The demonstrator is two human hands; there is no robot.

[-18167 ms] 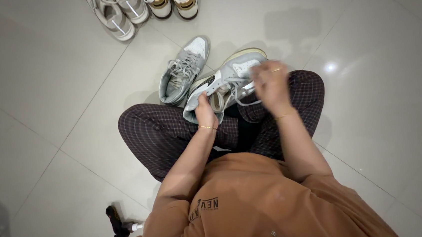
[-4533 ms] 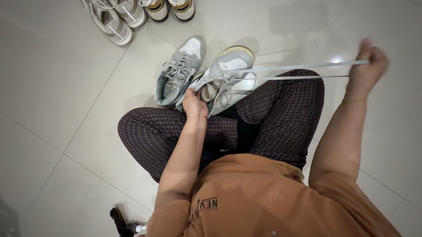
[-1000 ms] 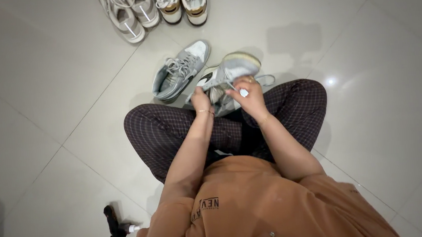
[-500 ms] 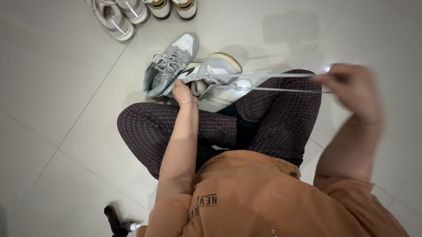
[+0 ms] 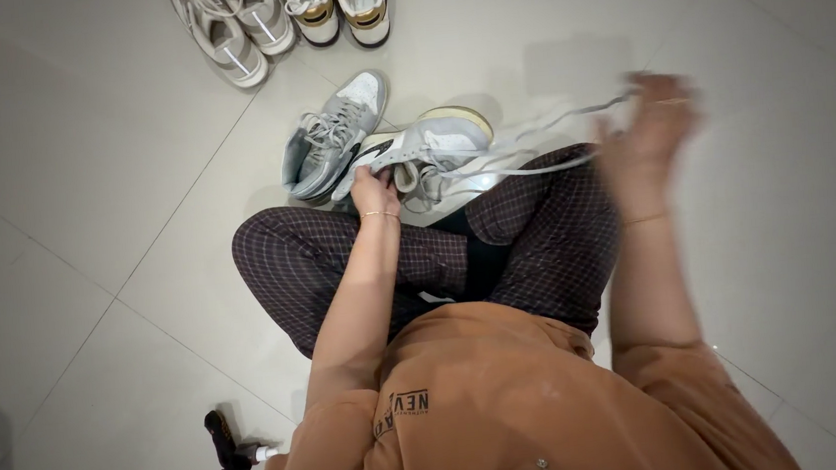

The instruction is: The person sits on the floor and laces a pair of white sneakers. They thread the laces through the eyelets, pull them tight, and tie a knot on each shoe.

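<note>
I sit cross-legged on a tiled floor in dark checked trousers. My left hand (image 5: 372,185) grips the heel collar of a grey and white high-top sneaker (image 5: 436,142) that rests against my legs. My right hand (image 5: 650,123), blurred with motion, is out to the right above my right knee and holds the pale shoelace (image 5: 541,128), which runs slack from the sneaker to the hand. The matching sneaker (image 5: 331,134) lies on the floor just left of the held one.
Two more pairs of shoes stand at the top: beige and white sneakers (image 5: 233,26) and white and gold ones (image 5: 340,2). A small dark bottle with a white tip (image 5: 234,451) lies on the floor by my left hip.
My right hand has swung back from the far right toward the sneaker, and the lace, taut half a second ago, now hangs slack. My left hand stays on the sneaker.
</note>
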